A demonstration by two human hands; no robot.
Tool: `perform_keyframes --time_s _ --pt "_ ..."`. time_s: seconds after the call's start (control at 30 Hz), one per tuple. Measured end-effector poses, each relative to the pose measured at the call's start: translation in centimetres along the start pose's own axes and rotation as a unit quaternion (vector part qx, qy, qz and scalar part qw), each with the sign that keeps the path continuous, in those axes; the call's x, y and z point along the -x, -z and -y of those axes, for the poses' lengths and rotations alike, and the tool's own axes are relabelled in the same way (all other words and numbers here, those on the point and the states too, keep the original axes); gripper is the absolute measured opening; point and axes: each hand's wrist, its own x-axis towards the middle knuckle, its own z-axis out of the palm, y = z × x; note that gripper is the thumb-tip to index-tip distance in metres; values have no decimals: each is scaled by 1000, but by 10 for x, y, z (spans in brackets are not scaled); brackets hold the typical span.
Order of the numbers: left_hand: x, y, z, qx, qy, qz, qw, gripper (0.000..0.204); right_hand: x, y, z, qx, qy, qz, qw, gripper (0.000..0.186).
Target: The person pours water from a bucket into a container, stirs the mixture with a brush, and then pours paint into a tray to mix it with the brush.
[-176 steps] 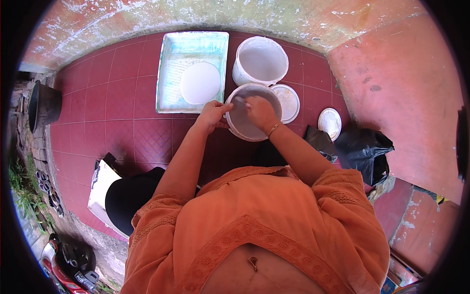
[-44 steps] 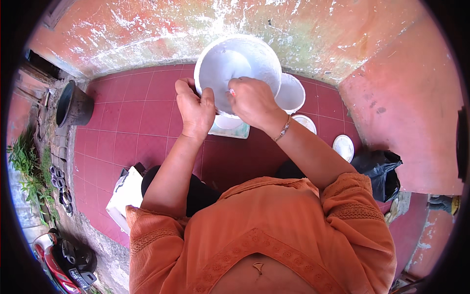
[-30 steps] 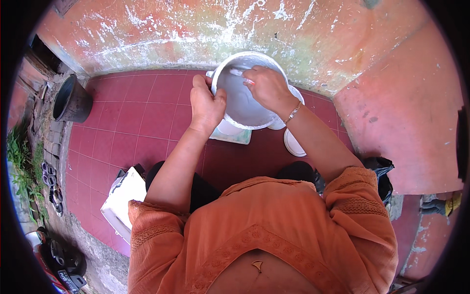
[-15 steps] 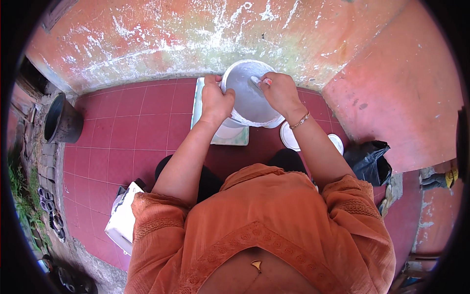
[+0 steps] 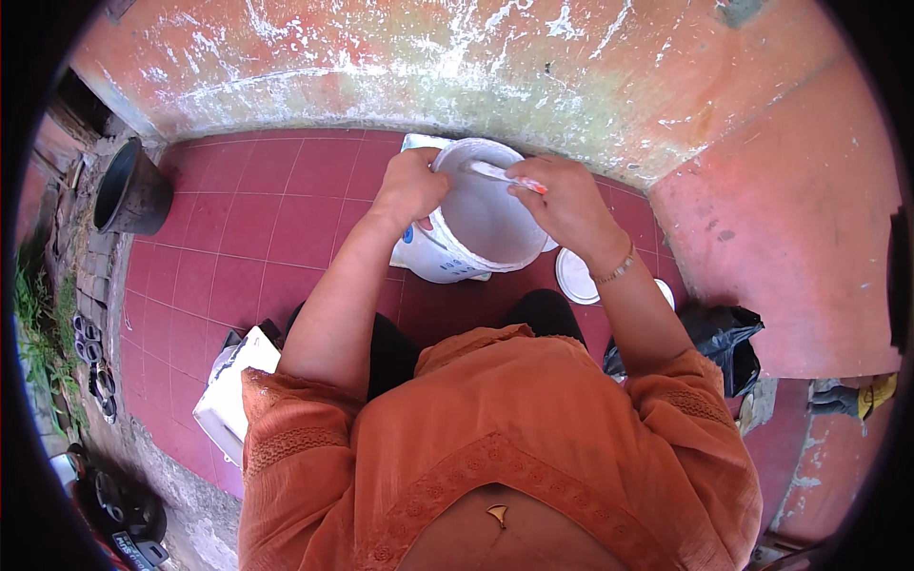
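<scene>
A white plastic bucket [image 5: 447, 257], its inside coated whitish, tilts toward me above the tiled floor. My left hand [image 5: 415, 187] grips its left rim, fingers closed over the wall. Between the closed fingers of my right hand [image 5: 564, 198] is a slim white stick-like tool [image 5: 490, 172] with an orange-red end. The tool's far end lies at the inner wall near the back rim; its exact kind cannot be made out. Behind and partly under the bucket shows a pale green-white flat piece [image 5: 419, 142].
Two round white lids [image 5: 575, 278] lie right of the bucket, one partly behind my right forearm. A black plastic bag [image 5: 728, 344] sits farther right. A dark bucket [image 5: 133, 195] stands at the far left, a white box-like container [image 5: 231, 395] by my left elbow. A peeling wall [image 5: 381, 86] rises behind.
The bucket has tipped, so its printed outer side now shows. The tool has swung from pointing down inside to lying across the opening near the back rim. Both hands keep hold.
</scene>
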Motion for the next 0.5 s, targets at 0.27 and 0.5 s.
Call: perform_keyframes --time_s 0.27,0.5 --pt "-25 -10 8 33 18 -9 999 34 -7 -6 -20 2 -52 -8 999 15" --pt "-22 -21 -2 34 -26 10 999 34 -16 -16 -18 -43 31 69 996 12"
